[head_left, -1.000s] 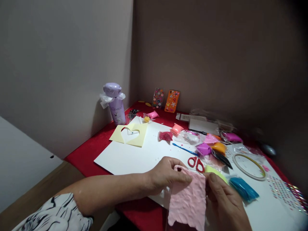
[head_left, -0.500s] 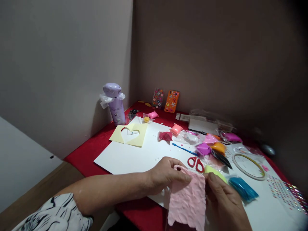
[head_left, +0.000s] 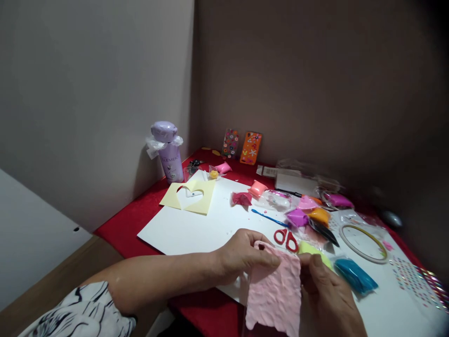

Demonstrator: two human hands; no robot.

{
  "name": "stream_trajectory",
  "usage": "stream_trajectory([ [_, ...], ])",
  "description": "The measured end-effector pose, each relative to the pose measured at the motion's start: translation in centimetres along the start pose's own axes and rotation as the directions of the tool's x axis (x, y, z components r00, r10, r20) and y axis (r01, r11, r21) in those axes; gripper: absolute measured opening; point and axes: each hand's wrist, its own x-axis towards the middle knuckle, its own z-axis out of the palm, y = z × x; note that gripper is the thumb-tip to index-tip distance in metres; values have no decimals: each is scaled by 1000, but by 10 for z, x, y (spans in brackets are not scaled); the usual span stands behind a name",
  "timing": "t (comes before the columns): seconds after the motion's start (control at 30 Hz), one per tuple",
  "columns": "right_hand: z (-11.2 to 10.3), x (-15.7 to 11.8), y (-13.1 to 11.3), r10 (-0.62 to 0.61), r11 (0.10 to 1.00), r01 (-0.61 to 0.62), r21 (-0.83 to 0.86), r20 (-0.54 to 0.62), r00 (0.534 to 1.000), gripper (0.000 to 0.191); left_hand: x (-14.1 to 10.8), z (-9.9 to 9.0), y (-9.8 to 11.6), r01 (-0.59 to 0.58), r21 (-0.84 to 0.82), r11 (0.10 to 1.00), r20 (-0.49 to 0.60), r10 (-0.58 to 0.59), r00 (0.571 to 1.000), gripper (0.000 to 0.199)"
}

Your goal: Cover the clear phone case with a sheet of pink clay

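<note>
Left hand holds the pink-coated case just on the near side of the scissors; right hand is at its edge.
The left hand (head_left: 242, 257) clasps the pink-coated case (head_left: 273, 292), nearer the wearer than the red scissors (head_left: 291, 242). The right hand (head_left: 326, 285) has thumb and finger narrowly together; whether they grip the rim I cannot tell. Best to brace from behind and press lightly along the edge, sparing the texture. The left fingertips are hidden behind it; its bottom is cut off.
</note>
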Motion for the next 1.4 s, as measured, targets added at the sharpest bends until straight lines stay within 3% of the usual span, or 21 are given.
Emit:
stream_trajectory([
  [0.3, 8, 0, -1, 42, 988, -55, 145, 94, 995, 37, -2, -1, 4, -50, -76, 996, 21, 52, 998, 44],
  [0.5, 1, 1, 3, -28, 982, 18, 188, 48, 998, 26, -7, -1, 5, -232, -134, 963, 28, 238, 971, 39],
  [0.77, 7, -4, -1, -46, 975, 42, 218, 13, 999, 21, -11, 3, 4, -296, -124, 947, 81, 307, 948, 38],
  [1.13, 5, -1, 0, -62, 981, 54, 187, 37, 997, 26, -12, 6, 5, -304, -146, 941, 73, 317, 946, 35],
  [1.4, 12, -6, -7, -56, 986, 65, 154, -63, 996, 27, -11, 4, 5, -299, -118, 947, 65, 308, 949, 40],
])
